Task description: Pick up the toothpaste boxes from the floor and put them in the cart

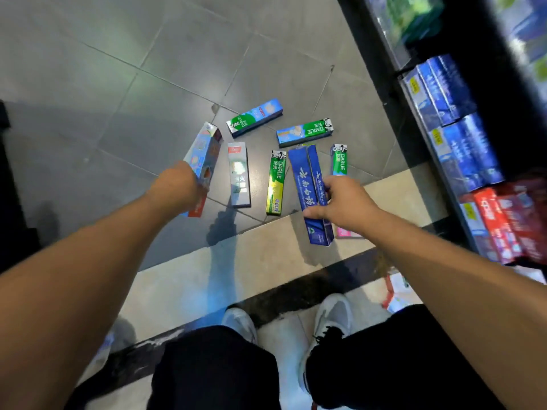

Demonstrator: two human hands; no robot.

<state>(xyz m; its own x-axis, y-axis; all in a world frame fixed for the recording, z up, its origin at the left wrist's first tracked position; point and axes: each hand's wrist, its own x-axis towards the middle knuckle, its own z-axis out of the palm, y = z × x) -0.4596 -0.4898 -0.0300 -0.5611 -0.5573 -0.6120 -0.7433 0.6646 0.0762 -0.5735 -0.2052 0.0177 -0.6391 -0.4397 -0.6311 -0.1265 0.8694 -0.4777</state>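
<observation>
Several toothpaste boxes lie on the grey tiled floor (118, 119) in front of me. My left hand (177, 187) grips a blue and red box (204, 155), lifted and tilted off the floor. My right hand (346, 202) is closed on a dark blue box (307, 184) with white script. Between the hands lie a silver box (239, 176) and a green-yellow Darlie box (276, 184). Further off lie two green and light-blue Darlie boxes (254, 116) (305, 132). A green Darlie box (339, 160) and a pink box end (346, 233) show by my right hand. No cart is clearly in view.
A black shop shelf (396, 93) runs along the right, stocked with blue packs (461, 143) and red packs (500, 223). A red and white box (396, 291) lies by the shelf foot. My shoes (331, 318) and dark trousers fill the bottom. A dark object (11, 184) stands at the left edge.
</observation>
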